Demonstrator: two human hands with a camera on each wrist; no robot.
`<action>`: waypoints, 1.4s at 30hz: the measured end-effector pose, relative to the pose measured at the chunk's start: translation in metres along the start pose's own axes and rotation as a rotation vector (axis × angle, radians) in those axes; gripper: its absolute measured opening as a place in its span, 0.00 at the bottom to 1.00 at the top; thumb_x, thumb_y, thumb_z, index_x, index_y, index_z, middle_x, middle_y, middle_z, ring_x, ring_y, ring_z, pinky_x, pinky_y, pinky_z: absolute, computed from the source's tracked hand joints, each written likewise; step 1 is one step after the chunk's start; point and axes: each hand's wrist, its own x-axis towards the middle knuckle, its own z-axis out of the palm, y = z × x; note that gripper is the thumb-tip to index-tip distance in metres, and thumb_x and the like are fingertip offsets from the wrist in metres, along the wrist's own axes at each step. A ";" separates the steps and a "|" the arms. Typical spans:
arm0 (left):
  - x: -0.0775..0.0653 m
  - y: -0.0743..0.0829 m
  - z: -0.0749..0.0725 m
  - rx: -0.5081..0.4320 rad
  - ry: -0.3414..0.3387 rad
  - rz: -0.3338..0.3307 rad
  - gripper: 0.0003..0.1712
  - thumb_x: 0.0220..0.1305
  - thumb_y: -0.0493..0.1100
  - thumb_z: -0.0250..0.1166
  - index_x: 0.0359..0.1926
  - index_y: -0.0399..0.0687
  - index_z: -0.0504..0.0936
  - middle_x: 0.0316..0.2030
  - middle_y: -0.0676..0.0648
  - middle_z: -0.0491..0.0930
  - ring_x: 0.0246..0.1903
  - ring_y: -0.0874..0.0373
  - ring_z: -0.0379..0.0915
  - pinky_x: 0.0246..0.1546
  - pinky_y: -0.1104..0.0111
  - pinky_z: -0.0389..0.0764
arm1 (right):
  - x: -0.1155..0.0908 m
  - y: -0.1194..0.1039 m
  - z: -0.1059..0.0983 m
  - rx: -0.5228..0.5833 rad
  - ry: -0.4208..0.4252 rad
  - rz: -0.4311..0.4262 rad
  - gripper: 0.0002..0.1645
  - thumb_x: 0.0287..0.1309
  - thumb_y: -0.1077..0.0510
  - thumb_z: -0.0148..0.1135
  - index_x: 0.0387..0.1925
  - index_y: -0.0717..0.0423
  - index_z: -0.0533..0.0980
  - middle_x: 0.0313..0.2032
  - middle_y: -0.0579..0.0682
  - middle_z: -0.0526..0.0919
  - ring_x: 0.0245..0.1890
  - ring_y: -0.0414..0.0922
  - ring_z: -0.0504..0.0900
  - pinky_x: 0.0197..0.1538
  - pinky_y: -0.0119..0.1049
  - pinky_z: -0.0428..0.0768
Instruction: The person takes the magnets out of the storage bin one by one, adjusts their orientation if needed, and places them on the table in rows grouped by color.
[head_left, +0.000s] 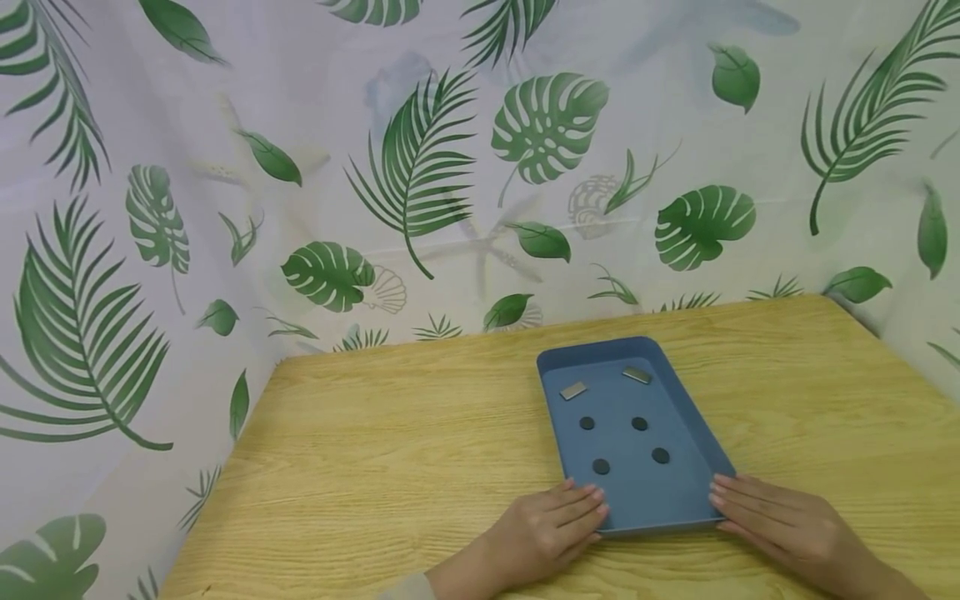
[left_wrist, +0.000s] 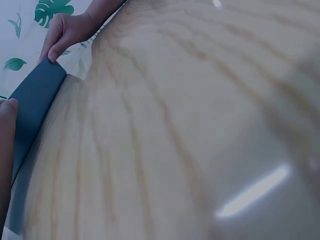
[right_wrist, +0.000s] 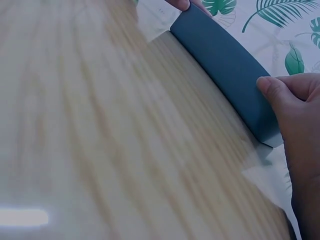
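A blue rectangular tray (head_left: pixel 652 504) is at the right half of the table, its near end toward me. My left hand (head_left: pixel 543 529) grips its near left corner. At the near right corner my right hand (head_left: pixel 798 525) holds the rim; in the right wrist view its thumb presses the outer wall of the tray (right_wrist: pixel 220 60) with the fingers behind. Inside lie several black discs (head_left: pixel 601 467), spaced apart. Beyond them are two silver rectangular pieces, one on the left (head_left: pixel 573 390) and a tilted one on the right (head_left: pixel 637 376).
The wood-grain table (head_left: pixel 375 442) extends to both sides of the tray. A white sheet with green leaf prints (head_left: pixel 450 283) hangs behind the far edge and along the sides. A light strip reflects off the tabletop in the wrist views.
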 end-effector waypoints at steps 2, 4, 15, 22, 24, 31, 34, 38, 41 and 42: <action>-0.001 0.000 -0.002 -0.001 -0.005 -0.003 0.17 0.62 0.46 0.64 0.47 0.42 0.84 0.47 0.44 0.82 0.51 0.57 0.77 0.54 0.64 0.74 | 0.001 0.000 0.002 0.015 0.008 -0.001 0.18 0.65 0.56 0.56 0.44 0.68 0.82 0.41 0.61 0.85 0.50 0.49 0.82 0.61 0.31 0.69; -0.001 -0.001 -0.004 -0.002 -0.008 -0.004 0.17 0.61 0.46 0.65 0.48 0.42 0.84 0.48 0.44 0.81 0.51 0.57 0.77 0.54 0.64 0.74 | 0.003 0.000 0.003 0.022 0.006 0.001 0.18 0.65 0.56 0.56 0.44 0.68 0.82 0.41 0.61 0.85 0.50 0.49 0.82 0.61 0.31 0.69; -0.011 -0.003 -0.011 -0.031 0.005 -0.010 0.16 0.61 0.45 0.66 0.47 0.41 0.84 0.47 0.44 0.82 0.51 0.57 0.78 0.53 0.64 0.74 | 0.009 0.002 0.014 0.048 0.049 -0.043 0.16 0.63 0.58 0.58 0.41 0.68 0.82 0.38 0.61 0.85 0.45 0.49 0.84 0.59 0.34 0.72; -0.018 -0.006 -0.018 -0.049 0.023 0.000 0.19 0.53 0.45 0.72 0.45 0.41 0.85 0.46 0.44 0.83 0.50 0.57 0.78 0.52 0.65 0.75 | 0.012 0.000 0.022 0.062 0.058 -0.049 0.16 0.63 0.57 0.59 0.40 0.68 0.83 0.37 0.61 0.86 0.43 0.50 0.85 0.58 0.35 0.73; -0.019 -0.007 -0.020 -0.059 0.027 -0.003 0.21 0.51 0.45 0.74 0.45 0.40 0.85 0.46 0.44 0.83 0.50 0.57 0.78 0.52 0.65 0.75 | 0.013 -0.001 0.023 0.059 0.059 -0.053 0.16 0.62 0.57 0.60 0.40 0.68 0.83 0.37 0.61 0.86 0.43 0.49 0.85 0.58 0.36 0.73; -0.025 -0.006 -0.028 -0.091 0.012 -0.010 0.18 0.56 0.44 0.70 0.46 0.39 0.84 0.46 0.44 0.83 0.50 0.57 0.78 0.51 0.65 0.76 | 0.017 -0.004 0.029 0.118 0.071 -0.101 0.15 0.62 0.60 0.60 0.40 0.71 0.82 0.37 0.63 0.85 0.43 0.52 0.85 0.58 0.39 0.74; -0.027 -0.006 -0.030 -0.106 0.017 0.000 0.17 0.58 0.44 0.68 0.46 0.39 0.84 0.45 0.43 0.83 0.49 0.56 0.79 0.51 0.64 0.76 | 0.019 -0.006 0.031 0.153 0.089 -0.118 0.15 0.62 0.61 0.60 0.39 0.72 0.82 0.37 0.64 0.85 0.44 0.52 0.84 0.57 0.39 0.74; -0.029 -0.008 -0.032 -0.095 0.035 0.040 0.17 0.55 0.44 0.71 0.43 0.39 0.85 0.43 0.43 0.83 0.48 0.56 0.80 0.50 0.64 0.77 | 0.024 -0.007 0.034 0.163 0.106 -0.125 0.15 0.61 0.60 0.61 0.39 0.70 0.82 0.37 0.62 0.85 0.44 0.51 0.84 0.58 0.38 0.73; -0.031 -0.010 -0.032 -0.078 0.043 0.059 0.17 0.54 0.45 0.71 0.43 0.40 0.86 0.43 0.43 0.84 0.47 0.56 0.80 0.50 0.64 0.77 | 0.029 -0.007 0.035 0.162 0.106 -0.130 0.15 0.61 0.59 0.61 0.40 0.70 0.82 0.37 0.61 0.85 0.46 0.50 0.84 0.59 0.37 0.72; -0.031 -0.011 -0.033 -0.074 0.041 0.061 0.16 0.55 0.45 0.70 0.43 0.40 0.86 0.43 0.43 0.84 0.47 0.57 0.80 0.50 0.64 0.77 | 0.030 -0.007 0.035 0.164 0.102 -0.131 0.15 0.62 0.59 0.60 0.40 0.70 0.82 0.38 0.61 0.85 0.46 0.50 0.84 0.59 0.37 0.72</action>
